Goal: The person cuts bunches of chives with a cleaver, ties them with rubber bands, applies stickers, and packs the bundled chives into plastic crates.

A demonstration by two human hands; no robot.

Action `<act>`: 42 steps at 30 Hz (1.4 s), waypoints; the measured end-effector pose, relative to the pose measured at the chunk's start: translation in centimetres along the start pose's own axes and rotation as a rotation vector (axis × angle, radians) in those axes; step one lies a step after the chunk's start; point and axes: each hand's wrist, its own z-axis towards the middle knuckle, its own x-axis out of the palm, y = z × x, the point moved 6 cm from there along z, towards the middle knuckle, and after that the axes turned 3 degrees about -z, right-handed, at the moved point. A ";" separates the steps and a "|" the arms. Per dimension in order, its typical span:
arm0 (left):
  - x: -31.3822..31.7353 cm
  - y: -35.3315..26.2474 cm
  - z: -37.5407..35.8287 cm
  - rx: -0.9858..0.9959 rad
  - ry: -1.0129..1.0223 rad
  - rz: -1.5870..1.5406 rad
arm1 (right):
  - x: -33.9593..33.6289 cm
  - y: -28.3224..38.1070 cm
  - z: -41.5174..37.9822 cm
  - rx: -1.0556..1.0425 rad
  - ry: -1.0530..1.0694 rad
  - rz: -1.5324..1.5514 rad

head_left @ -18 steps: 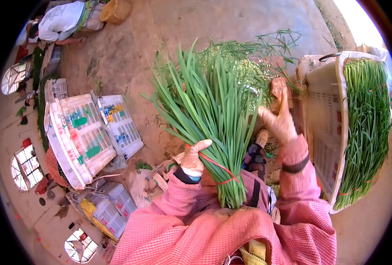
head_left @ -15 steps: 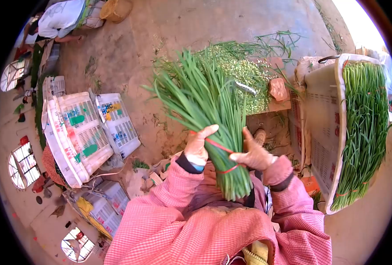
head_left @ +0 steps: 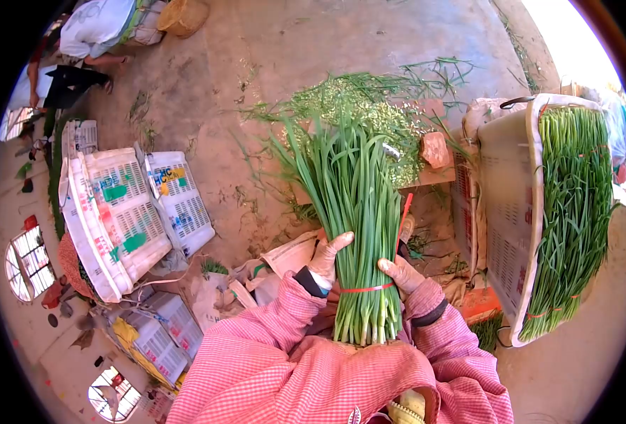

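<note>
A bundle of long green stalks [head_left: 359, 205] stands nearly upright in front of my body, its pale cut ends toward me. One red band [head_left: 366, 288] circles it near those ends. My left hand [head_left: 329, 260] grips the bundle's left side, thumb across the leaves. On the right side my right hand [head_left: 401, 274] presses against the stalks, and a loose red strip [head_left: 404, 215] sticks up just above it. The fingers behind the bundle are hidden.
A large crate [head_left: 514, 205] packed with banded green stalks stands at right. Trimmings [head_left: 341, 95], a board and a brick [head_left: 435, 150] lie ahead. White crates [head_left: 126, 212] stand at left. Two people are at upper left, one in white [head_left: 94, 28].
The bundle has turned from a leftward tilt to nearly upright. The upper red strip no longer crosses the stalks and now sticks up at the right. Another person has appeared at upper left.
</note>
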 end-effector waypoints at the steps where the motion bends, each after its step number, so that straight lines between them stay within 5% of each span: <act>1: 0.2 -0.5 -0.1 0.103 -0.006 0.058 | 0.2 0.2 0.1 -0.001 0.000 0.002; 4: 1.0 -0.8 -0.7 0.084 -0.053 -0.026 | 0.4 0.5 0.9 -0.081 -0.104 0.005; 9: -0.3 -0.9 -0.9 -0.010 -0.231 -0.145 | -0.8 -0.3 1.9 -0.004 0.025 0.029; 11: 0.5 -1.7 -0.9 -0.215 -0.152 -0.329 | -0.4 1.7 1.6 -0.160 0.089 0.183; 13: 1.3 -4.1 -0.9 -0.181 -0.199 -0.234 | -5.0 4.5 0.2 -0.324 -0.315 -0.165; 15: 2.8 -5.5 -1.9 -0.311 -0.190 -0.195 | -4.2 8.9 -3.1 -0.625 -0.719 -1.262; 18: 5.2 -6.2 -3.6 -0.328 0.037 -0.137 | 4.5 10.4 -2.9 -0.885 -0.527 -1.699; 21: 5.7 -7.5 -4.5 0.088 0.076 0.431 | 11.3 12.1 -2.5 -1.451 -0.248 -1.700; 22: 5.6 -8.5 -5.4 0.124 0.080 0.450 | 12.4 12.8 -2.6 -1.411 -0.115 -1.432; 23: 6.0 -8.7 -6.8 -0.060 0.255 0.380 | 13.7 13.4 -2.9 -1.352 0.023 -1.173; 25: 7.2 -9.7 -12.1 -0.448 0.601 0.226 | 15.3 14.5 -3.7 -1.022 -0.168 -0.998; 27: 4.7 -16.2 -16.2 -0.230 -0.034 1.059 | 16.0 16.0 -1.8 -0.957 -0.118 -0.710; 28: 5.3 -18.6 -18.4 0.116 -0.237 1.257 | 17.5 16.3 -2.4 -0.862 -0.062 -0.522; 29: 6.0 -18.7 -19.3 0.164 -0.241 1.250 | 18.8 16.4 -2.7 -0.857 -0.027 -0.465; 31: 10.6 -19.6 -22.4 0.946 -0.128 1.579 | 21.4 14.6 -2.7 -0.691 0.045 -0.297; 33: 14.3 -15.8 -22.1 1.047 0.004 1.490 | 23.7 12.4 -2.8 -0.684 0.115 -0.305; 35: 10.7 -14.9 -21.2 0.893 0.006 0.963 | 24.5 11.4 -3.0 -0.678 0.155 -0.295; 39: 8.3 -14.0 -23.0 0.773 0.053 0.667 | 23.9 11.5 -4.4 -0.549 0.430 -0.866; 41: 7.4 -13.5 -23.5 0.727 0.036 0.583 | 23.4 11.5 -4.0 -0.411 0.328 -1.043; 42: 7.0 -13.3 -23.7 0.728 0.056 0.512 | 23.0 12.0 -3.5 -0.536 0.224 -1.171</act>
